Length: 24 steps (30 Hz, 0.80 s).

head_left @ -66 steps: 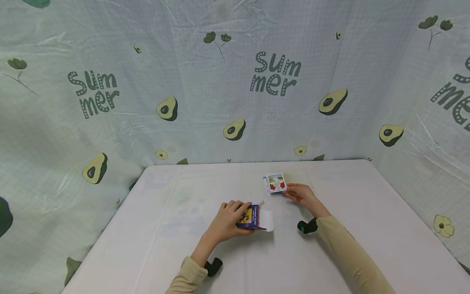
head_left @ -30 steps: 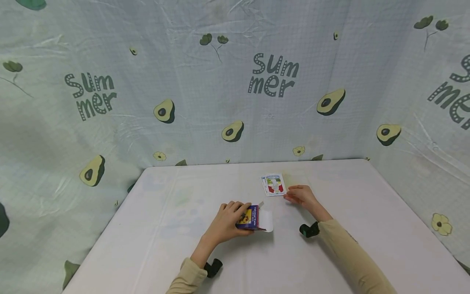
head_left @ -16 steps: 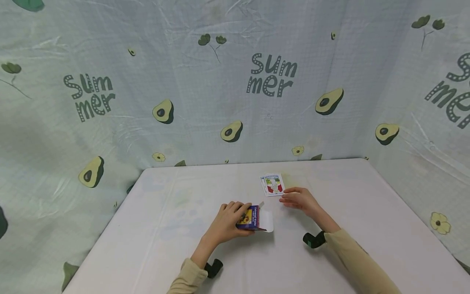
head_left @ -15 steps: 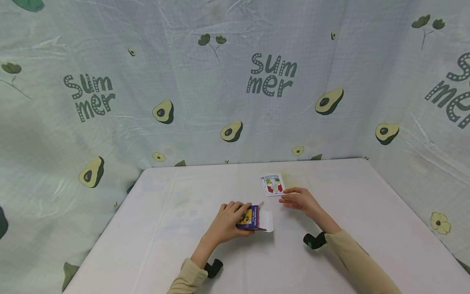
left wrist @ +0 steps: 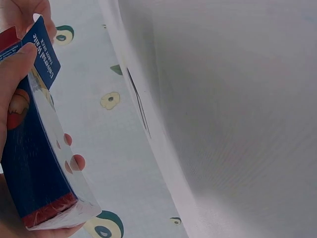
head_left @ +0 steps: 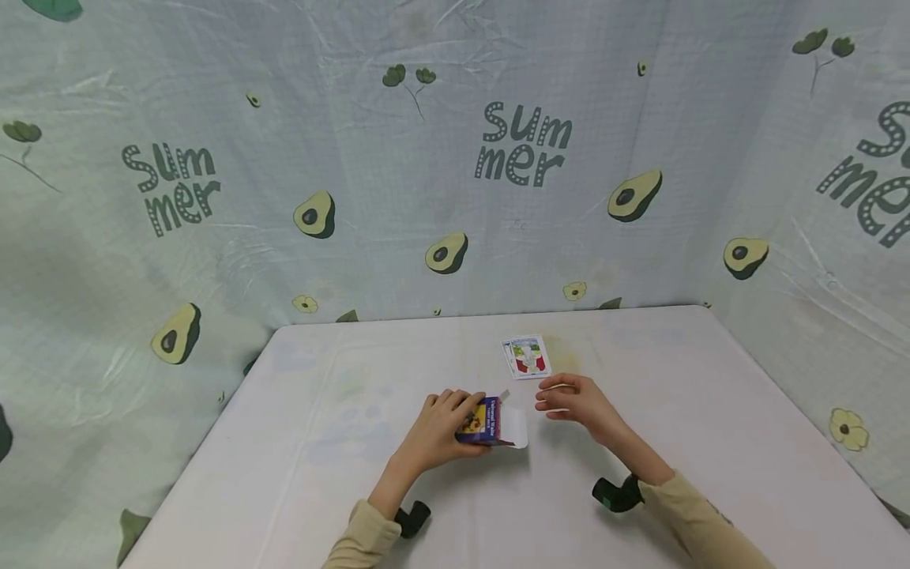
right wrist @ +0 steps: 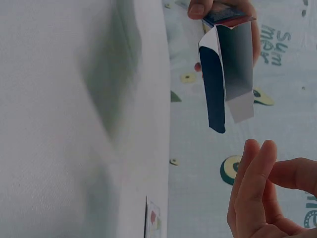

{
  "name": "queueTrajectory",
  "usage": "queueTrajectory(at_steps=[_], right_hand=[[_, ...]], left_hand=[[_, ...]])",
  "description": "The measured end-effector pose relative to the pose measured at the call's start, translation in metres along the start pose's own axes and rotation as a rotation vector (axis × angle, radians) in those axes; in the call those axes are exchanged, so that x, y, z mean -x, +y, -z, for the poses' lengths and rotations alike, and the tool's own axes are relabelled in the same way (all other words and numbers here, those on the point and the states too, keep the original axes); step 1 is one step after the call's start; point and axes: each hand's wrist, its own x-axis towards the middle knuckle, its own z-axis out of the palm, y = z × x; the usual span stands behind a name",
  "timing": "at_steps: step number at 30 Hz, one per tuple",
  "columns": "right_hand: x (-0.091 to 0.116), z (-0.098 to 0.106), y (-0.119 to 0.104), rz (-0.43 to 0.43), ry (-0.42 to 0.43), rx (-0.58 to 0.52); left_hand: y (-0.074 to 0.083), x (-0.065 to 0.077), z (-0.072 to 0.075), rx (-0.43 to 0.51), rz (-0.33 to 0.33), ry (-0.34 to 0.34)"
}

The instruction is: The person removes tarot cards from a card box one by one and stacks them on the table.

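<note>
My left hand (head_left: 438, 427) grips a blue and yellow tarot deck box (head_left: 480, 419), thumb on one side and fingers on the other, held above the table. Its open end faces right, with the flaps folded out. In the right wrist view the box's interior (right wrist: 237, 64) looks hollow, and a blue flap (right wrist: 214, 89) hangs from the opening. My right hand (head_left: 576, 401) hovers just right of the box, fingers loosely bent, with nothing in it. Beyond that hand, a small pile of tarot cards (head_left: 527, 357) lies on the table, a picture card on top.
The table (head_left: 341, 490) has a pale cloth cover. Its far edge meets a wall sheet (head_left: 384, 158) printed with avocados and lettering. Dark wrist cameras (head_left: 617, 494) sit below both wrists, close over the cloth.
My right hand has left the card pile's edge, moving toward me and slightly left, nearer the box opening. The cards now lie flat on the table. My left hand and the box have stayed put.
</note>
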Motion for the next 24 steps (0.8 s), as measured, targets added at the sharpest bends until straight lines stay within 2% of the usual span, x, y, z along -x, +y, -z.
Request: queueTrajectory(at_steps=[5, 10, 15, 24], right_hand=[[0.005, -0.004, -0.003, 0.044, -0.041, 0.009], [0.008, -0.011, -0.007, 0.064, -0.117, 0.014], [0.008, -0.017, -0.009, 0.07, -0.184, 0.009], [0.007, -0.024, -0.01, 0.044, -0.224, 0.033]], left_hand=[[0.0, -0.002, 0.0, -0.002, 0.006, -0.003], [0.001, -0.002, 0.001, -0.001, 0.004, -0.001], [0.002, -0.003, 0.002, -0.001, 0.001, 0.007], [0.003, -0.003, 0.005, 0.0, -0.016, 0.014]])
